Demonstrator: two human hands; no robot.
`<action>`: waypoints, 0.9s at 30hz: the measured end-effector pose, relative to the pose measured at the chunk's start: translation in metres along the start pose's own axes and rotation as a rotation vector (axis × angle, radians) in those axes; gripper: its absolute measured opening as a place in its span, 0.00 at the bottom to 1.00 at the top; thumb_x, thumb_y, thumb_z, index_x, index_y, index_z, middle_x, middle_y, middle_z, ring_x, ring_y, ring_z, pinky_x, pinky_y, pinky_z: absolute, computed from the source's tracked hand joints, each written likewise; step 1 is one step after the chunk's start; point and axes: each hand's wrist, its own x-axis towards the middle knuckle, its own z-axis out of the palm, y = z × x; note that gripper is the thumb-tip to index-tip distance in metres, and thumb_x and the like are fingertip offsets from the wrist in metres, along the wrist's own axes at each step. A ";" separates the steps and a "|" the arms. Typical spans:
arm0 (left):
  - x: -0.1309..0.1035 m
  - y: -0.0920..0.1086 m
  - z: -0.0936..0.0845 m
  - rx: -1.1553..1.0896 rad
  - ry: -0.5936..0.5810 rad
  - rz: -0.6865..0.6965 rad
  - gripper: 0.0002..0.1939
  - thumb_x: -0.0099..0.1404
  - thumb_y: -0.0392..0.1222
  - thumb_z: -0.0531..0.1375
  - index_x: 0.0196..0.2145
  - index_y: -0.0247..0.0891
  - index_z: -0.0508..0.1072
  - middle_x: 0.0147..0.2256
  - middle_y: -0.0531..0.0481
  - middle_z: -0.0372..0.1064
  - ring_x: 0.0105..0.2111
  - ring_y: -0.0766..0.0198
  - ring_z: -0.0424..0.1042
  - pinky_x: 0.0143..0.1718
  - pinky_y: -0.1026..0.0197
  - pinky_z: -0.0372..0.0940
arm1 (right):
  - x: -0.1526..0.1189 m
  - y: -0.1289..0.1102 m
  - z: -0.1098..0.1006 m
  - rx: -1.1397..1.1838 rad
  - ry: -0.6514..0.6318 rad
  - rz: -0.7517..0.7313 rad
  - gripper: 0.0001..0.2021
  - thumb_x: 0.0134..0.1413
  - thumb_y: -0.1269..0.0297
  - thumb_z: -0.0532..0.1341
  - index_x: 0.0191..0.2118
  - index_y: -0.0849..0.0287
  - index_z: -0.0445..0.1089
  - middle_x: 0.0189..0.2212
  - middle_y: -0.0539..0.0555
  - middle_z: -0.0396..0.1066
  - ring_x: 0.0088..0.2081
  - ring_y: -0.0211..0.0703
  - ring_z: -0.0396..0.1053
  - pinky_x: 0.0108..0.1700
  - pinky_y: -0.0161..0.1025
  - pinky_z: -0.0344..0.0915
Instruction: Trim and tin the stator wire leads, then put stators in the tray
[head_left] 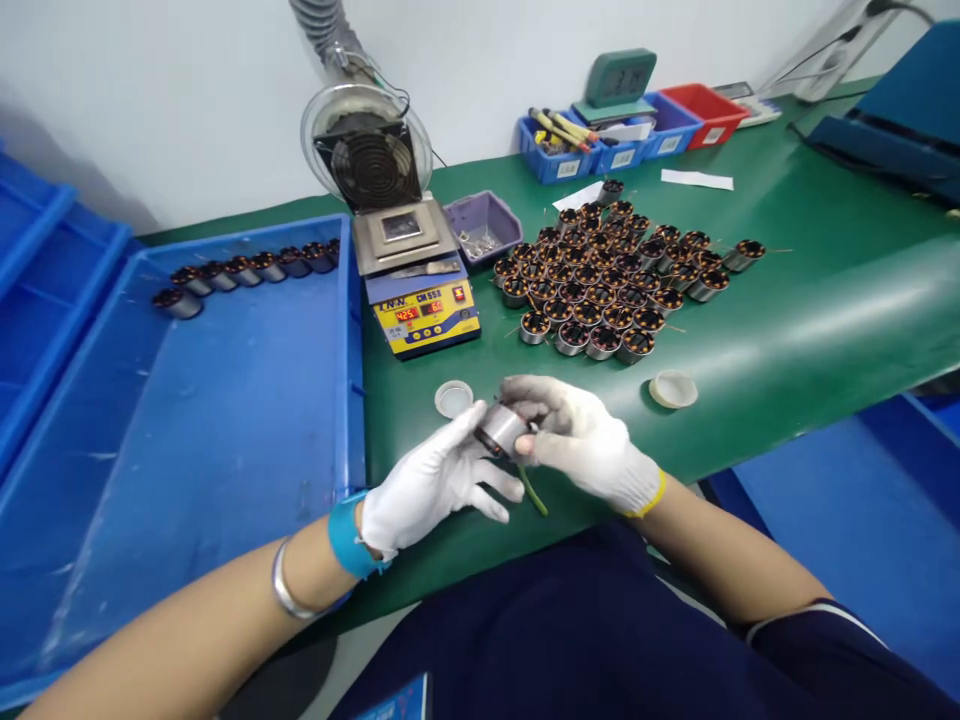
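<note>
Above the front of the green table, both my gloved hands are at one motor stator (501, 430), a silvery cylinder with dark windings, held tilted. My right hand (581, 430) has its fingers and thumb closed around the near right end. From the left, my left hand (442, 475) supports it with the thumb along its side, while the lower fingers stretch out loosely. Below the stator a thin green strip (532, 490) sticks out; its upper end is hidden. A round white shallow dish (454, 399) lies just beyond my left hand, and another small white dish (673, 388) sits farther right.
Many more stators (600, 275) stand grouped on the green table (810, 290). A blue tray (349, 350) at left holds a row of them. Behind are a yellow-fronted solder pot (427, 315), a purple bin (487, 215), blue bins (562, 165) and a red bin (705, 110).
</note>
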 end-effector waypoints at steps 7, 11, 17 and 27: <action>0.000 -0.004 -0.009 0.038 0.122 0.180 0.23 0.57 0.56 0.74 0.38 0.34 0.78 0.33 0.43 0.76 0.26 0.62 0.76 0.28 0.63 0.75 | 0.017 -0.008 0.012 -0.169 0.160 -0.222 0.12 0.54 0.61 0.69 0.43 0.60 0.78 0.43 0.58 0.79 0.45 0.46 0.78 0.49 0.43 0.76; -0.001 -0.003 -0.007 0.058 0.111 0.167 0.23 0.60 0.56 0.72 0.42 0.33 0.78 0.35 0.41 0.77 0.27 0.62 0.76 0.30 0.63 0.75 | 0.024 -0.017 0.004 -0.331 0.132 -0.353 0.07 0.60 0.63 0.64 0.36 0.59 0.78 0.39 0.56 0.79 0.48 0.46 0.77 0.53 0.44 0.74; -0.006 0.006 0.000 -0.031 0.176 0.258 0.18 0.53 0.41 0.76 0.40 0.38 0.77 0.39 0.47 0.76 0.35 0.60 0.77 0.39 0.56 0.77 | 0.029 -0.030 0.001 -0.560 0.120 -0.491 0.06 0.62 0.67 0.63 0.33 0.59 0.75 0.36 0.56 0.78 0.48 0.46 0.76 0.54 0.46 0.73; -0.004 0.011 -0.015 0.046 0.036 0.154 0.35 0.59 0.77 0.58 0.22 0.39 0.71 0.18 0.49 0.65 0.14 0.66 0.63 0.12 0.65 0.54 | 0.031 -0.091 0.022 -0.937 -0.265 -0.832 0.03 0.64 0.66 0.63 0.39 0.52 0.75 0.38 0.52 0.79 0.50 0.51 0.77 0.70 0.62 0.60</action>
